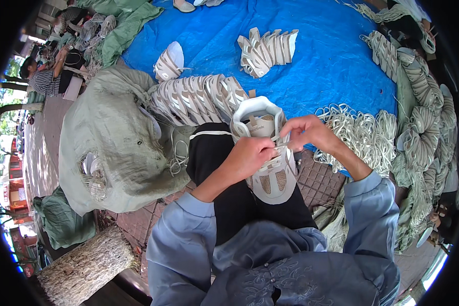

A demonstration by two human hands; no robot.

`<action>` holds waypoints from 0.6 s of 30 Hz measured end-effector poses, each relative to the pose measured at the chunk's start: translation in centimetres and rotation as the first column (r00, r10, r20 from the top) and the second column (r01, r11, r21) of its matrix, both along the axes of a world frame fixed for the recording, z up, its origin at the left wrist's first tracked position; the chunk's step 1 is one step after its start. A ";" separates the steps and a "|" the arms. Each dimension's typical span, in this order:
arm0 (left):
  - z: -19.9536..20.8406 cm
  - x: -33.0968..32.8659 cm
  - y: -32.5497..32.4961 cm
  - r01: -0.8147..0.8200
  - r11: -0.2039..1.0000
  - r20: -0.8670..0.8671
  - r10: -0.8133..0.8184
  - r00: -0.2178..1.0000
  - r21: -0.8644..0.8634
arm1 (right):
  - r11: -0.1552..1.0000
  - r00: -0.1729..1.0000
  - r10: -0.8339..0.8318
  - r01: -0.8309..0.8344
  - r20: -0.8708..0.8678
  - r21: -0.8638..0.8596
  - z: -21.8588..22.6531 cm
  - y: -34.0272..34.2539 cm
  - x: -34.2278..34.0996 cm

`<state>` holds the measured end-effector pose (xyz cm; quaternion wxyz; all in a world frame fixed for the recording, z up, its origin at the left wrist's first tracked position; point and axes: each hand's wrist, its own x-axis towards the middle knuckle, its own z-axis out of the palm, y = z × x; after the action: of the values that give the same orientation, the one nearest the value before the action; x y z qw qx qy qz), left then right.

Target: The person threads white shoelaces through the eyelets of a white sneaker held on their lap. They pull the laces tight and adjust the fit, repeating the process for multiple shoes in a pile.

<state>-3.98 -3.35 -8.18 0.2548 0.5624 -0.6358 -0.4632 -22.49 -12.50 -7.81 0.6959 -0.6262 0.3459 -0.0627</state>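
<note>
A white sneaker [268, 153] is lying across the person's black-trousered lap [224, 168], toe pointing toward the body. The left hand [250, 155] is curling its fingers down onto the sneaker's lacing area, pinching a white shoelace [280, 148]. The right hand [307, 132] is meeting it just above, fingertips closed on the same lace. Rows of finished sneakers [199, 97] are resting on the blue tarp [331, 56] beyond, with bundles of laces [362, 135] lying to the right.

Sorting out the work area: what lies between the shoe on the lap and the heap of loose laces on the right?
In the head view, only the right hand and blue tarp lie between the shoe and the lace heap.
</note>
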 end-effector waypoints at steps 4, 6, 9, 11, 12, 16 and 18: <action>0.8 0.6 -0.3 0.023 0.984 -0.106 -0.004 0.994 0.177 | 0.530 0.991 0.131 -0.102 -0.037 -0.842 0.1 1.8 1.1; 1.1 0.6 -0.4 0.043 0.976 -0.091 -0.024 0.996 0.212 | 0.198 0.980 0.160 -0.145 -0.114 -0.969 0.0 2.3 1.3; 1.3 0.4 -0.4 0.095 0.975 -0.099 -0.076 0.992 0.202 | 0.308 0.975 0.222 -0.062 0.008 -0.949 -0.1 2.3 1.3; 1.1 0.5 -0.4 0.115 0.980 -0.067 -0.105 0.992 0.163 | 0.515 0.956 0.292 -0.126 0.035 -0.848 -0.2 2.0 1.0; 0.9 0.7 -0.4 0.118 0.984 -0.033 -0.114 0.993 0.133 | 0.601 0.944 0.324 -0.157 0.059 -0.784 -0.1 1.8 0.9; 0.3 1.4 -0.5 0.253 0.790 0.586 0.159 0.795 -0.558 | 0.707 0.940 0.342 -0.263 -0.009 -0.657 0.0 1.2 -0.3; 0.2 1.7 -0.3 0.306 0.819 0.651 0.104 0.752 -0.484 | 0.737 0.942 0.334 -0.267 -0.008 -0.621 0.1 0.8 -0.8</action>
<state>-2.27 -3.61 -7.95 0.1449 0.5491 -0.8220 -0.0429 -23.28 -11.66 -7.68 0.4722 -0.8613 0.1642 -0.0907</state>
